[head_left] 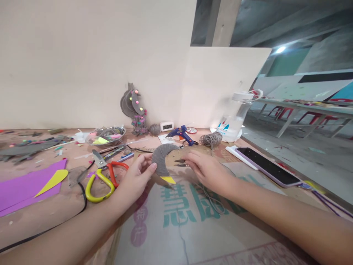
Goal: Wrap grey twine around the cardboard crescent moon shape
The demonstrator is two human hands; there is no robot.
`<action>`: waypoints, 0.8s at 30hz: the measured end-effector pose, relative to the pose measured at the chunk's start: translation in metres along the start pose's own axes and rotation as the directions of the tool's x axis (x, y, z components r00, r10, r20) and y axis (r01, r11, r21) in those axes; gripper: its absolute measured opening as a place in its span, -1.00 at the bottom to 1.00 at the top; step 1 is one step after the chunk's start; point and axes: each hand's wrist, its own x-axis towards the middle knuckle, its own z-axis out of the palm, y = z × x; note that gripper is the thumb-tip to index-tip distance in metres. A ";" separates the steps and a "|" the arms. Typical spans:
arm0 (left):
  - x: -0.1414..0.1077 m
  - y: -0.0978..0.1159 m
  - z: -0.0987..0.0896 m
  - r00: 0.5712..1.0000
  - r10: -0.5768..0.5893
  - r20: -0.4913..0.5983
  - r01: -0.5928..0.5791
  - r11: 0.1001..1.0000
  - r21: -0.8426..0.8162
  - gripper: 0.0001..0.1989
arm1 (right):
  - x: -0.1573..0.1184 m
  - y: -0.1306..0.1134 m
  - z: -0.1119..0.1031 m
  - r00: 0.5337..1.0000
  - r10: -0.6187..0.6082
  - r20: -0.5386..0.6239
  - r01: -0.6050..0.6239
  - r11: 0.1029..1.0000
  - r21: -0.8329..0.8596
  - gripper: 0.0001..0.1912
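My left hand [140, 173] grips a crescent [160, 159] wound closely with grey yarn, thumb in front and fingers behind its left side. A bare yellow tip shows at the lower end of the crescent. My right hand [205, 169] is closed around small pointed snips [180, 163], whose two dark tips stand slightly apart and point at the crescent's inner curve. Most of the snips is hidden by the fingers. Below my right hand, a loose length of grey yarn [212, 200] trails over the printed cardboard [154, 228].
Scissors [103, 180] with red and yellow handles lie left, beside purple sheets [33, 186] and a yellow cutout [53, 181]. Behind are a blue glue gun [182, 134], a yarn bundle [211, 140] and a water bottle [233, 116]. A phone [268, 166] lies right. A black cord [82, 195] crosses the left side.
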 end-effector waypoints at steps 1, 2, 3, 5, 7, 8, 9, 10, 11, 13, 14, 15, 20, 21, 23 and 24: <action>0.000 0.000 0.000 1.000 -0.006 -0.007 0.006 1.000 0.001 -0.72 | 0.000 -0.003 -0.001 1.000 0.014 0.010 -0.014 1.000 0.007 -0.73; 0.000 0.000 0.000 1.000 -0.010 -0.011 0.010 1.000 -0.002 -0.72 | 0.000 -0.005 -0.002 1.000 0.027 0.014 -0.027 1.000 0.011 -0.72; 0.000 0.001 0.000 1.000 -0.013 -0.014 0.013 1.000 -0.008 -0.71 | 0.000 -0.006 -0.003 0.999 0.036 0.018 -0.036 0.999 0.013 -0.72; 0.000 0.000 0.000 1.000 -0.013 -0.017 0.013 1.000 -0.024 -0.70 | 0.001 -0.007 -0.004 0.999 0.031 0.032 -0.032 0.999 0.031 -0.70; 0.000 0.000 -0.001 1.000 -0.010 -0.019 0.010 1.000 -0.028 -0.68 | 0.002 -0.006 -0.004 0.998 -0.003 0.067 -0.002 0.997 0.078 -0.66; 0.000 0.000 -0.001 1.000 -0.011 -0.019 0.010 1.000 -0.025 -0.68 | 0.002 -0.005 -0.004 0.995 -0.027 0.092 0.017 0.994 0.107 -0.66; 0.000 -0.001 -0.001 1.000 -0.013 -0.017 0.012 1.000 -0.018 -0.68 | 0.002 -0.003 -0.003 0.992 -0.053 0.116 0.037 0.990 0.134 -0.66; 0.000 -0.001 -0.001 1.000 -0.015 -0.015 0.015 1.000 -0.011 -0.69 | 0.002 -0.002 -0.003 0.988 -0.078 0.136 0.057 0.986 0.156 -0.66; 0.000 -0.001 -0.001 1.000 -0.017 -0.012 0.017 1.000 -0.006 -0.70 | 0.002 0.000 -0.003 0.983 -0.101 0.152 0.074 0.982 0.172 -0.65; 0.000 -0.001 -0.001 1.000 -0.016 -0.002 0.016 1.000 0.001 -0.72 | 0.002 0.003 -0.003 0.978 -0.124 0.167 0.092 0.978 0.189 -0.65; 0.000 0.000 -0.001 1.000 -0.014 0.000 0.014 1.000 0.003 -0.72 | 0.002 0.004 -0.003 0.977 -0.127 0.173 0.093 0.976 0.195 -0.65; 0.000 0.000 0.000 1.000 -0.013 0.000 0.013 1.000 0.006 -0.73 | 0.002 0.005 -0.004 0.975 -0.128 0.183 0.090 0.976 0.201 -0.64; -0.002 0.002 0.001 1.000 -0.004 0.003 0.004 1.000 0.025 -0.72 | 0.002 0.003 -0.005 0.967 -0.106 0.232 0.048 0.969 0.243 -0.64; -0.002 0.002 0.001 1.000 -0.001 0.008 0.001 1.000 0.026 -0.72 | 0.002 0.002 -0.004 0.965 -0.103 0.240 0.039 0.965 0.258 -0.65; -0.002 0.001 0.000 1.000 0.001 0.014 -0.001 1.000 0.027 -0.71 | 0.002 0.002 -0.003 0.961 -0.103 0.255 0.027 0.958 0.285 -0.65; -0.002 0.001 0.000 1.000 0.000 0.016 0.000 1.000 0.029 -0.71 | 0.002 0.002 -0.003 0.959 -0.108 0.261 0.026 0.954 0.298 -0.66</action>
